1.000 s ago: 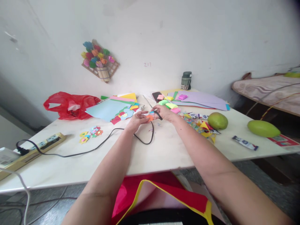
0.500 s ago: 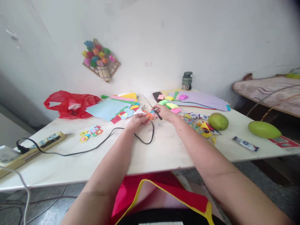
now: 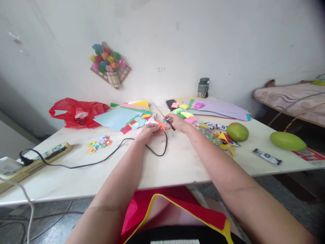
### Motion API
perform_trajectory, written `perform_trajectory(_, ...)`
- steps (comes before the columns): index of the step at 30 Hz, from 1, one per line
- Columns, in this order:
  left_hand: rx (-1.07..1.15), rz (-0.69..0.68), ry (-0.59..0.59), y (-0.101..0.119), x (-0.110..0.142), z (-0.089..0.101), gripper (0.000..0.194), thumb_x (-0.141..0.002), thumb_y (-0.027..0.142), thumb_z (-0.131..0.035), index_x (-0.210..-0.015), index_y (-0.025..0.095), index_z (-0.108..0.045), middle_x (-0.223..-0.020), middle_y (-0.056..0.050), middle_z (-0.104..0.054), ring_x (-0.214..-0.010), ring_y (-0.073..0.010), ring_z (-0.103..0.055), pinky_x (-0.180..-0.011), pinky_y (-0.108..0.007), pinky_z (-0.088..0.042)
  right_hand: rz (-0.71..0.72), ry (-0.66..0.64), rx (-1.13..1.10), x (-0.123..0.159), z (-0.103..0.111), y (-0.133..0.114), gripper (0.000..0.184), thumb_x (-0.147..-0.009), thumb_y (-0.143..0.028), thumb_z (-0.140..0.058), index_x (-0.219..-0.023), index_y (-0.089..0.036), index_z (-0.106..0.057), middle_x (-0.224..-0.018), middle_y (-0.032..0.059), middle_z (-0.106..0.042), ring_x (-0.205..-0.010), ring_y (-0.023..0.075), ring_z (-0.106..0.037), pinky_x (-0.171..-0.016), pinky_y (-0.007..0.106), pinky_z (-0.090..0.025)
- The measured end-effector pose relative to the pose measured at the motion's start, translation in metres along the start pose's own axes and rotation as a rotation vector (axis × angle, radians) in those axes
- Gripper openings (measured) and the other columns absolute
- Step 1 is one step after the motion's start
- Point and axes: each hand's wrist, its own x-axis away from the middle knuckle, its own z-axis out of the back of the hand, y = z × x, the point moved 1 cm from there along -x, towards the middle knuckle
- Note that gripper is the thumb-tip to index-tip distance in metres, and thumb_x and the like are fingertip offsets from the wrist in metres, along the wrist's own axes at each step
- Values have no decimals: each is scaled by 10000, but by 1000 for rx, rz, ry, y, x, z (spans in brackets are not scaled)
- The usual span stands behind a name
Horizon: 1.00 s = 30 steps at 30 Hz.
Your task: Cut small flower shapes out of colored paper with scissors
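Orange paper piece (image 3: 161, 125) over middle of table (image 3: 177, 169), pinched in left hand's (image 3: 147, 132) fingertips. Right hand (image 3: 177, 122) wrapped round black-handled scissors (image 3: 170, 125), blades pointing away from wearer. Blades near left fingers: slip could nick skin or tear paper. Black cord (image 3: 71, 167) looped just below hands: could snag wrist. Paper scraps (image 3: 221, 141) beside right forearm: careless sweep could scatter them.

Pale wall (image 3: 172, 44) behind a white table (image 3: 175, 167)
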Motion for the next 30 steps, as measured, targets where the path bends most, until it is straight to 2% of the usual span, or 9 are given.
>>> perform_trajectory(5, -36, -36, -13, -2, -1, 1, 275, -578, 276, -806, -696, 111, -620, -689, -61, -689, -577, -136, -638, -643, -278, -528, -5, -7, -19, 2, -3, -5, 326, -559, -108, -691, -858, -152, -567, -557, -68, -561, -500, 93, -531, -516, 223, -444)
perform_trajectory(11, -5, -117, 69, -1, -3, 6, 333, -566, 308, -818, -715, 114, -593, -693, -54, -692, -637, -153, -667, -664, -287, -534, -102, -34, -7, 9, 5, -13, 246, -621, -72, -677, -821, -148, -556, -542, -41, -591, -459, 86, -533, -484, 210, -450)
perform_trajectory(13, 6, -134, 90, 0, -4, 8, 325, -589, 306, -808, -732, 112, -589, -702, -59, -696, -666, -160, -677, -669, -284, -535, -131, -77, 27, 10, 11, -11, 224, -641, -123, -700, -815, -149, -560, -552, -33, -600, -441, 85, -533, -465, 207, -447)
perform_trajectory(18, 13, -139, 86, 0, -4, 9, 293, -637, 289, -782, -765, 105, -595, -727, -69, -701, -702, -174, -690, -680, -282, -539, -131, -243, 180, 11, 24, -7, 289, -653, -321, -754, -782, -152, -558, -565, -12, -616, -455, 94, -567, -371, 169, -344)
perform_trajectory(22, 34, -150, 91, -1, -4, 10, 259, -657, 254, -773, -762, 110, -585, -712, -44, -684, -742, -182, -699, -708, -279, -543, -153, -333, 251, 15, 27, -8, 340, -670, -435, -729, -740, -149, -557, -576, 7, -631, -458, 101, -580, -357, 173, -338)
perform_trajectory(30, 70, -118, 101, 0, -2, 9, 228, -687, 233, -751, -786, 115, -584, -812, -81, -711, -738, -176, -699, -677, -273, -553, -164, -387, 302, 17, 24, -12, 301, -747, -428, -657, -726, -152, -542, -568, 7, -622, -448, 92, -565, -368, 177, -354)
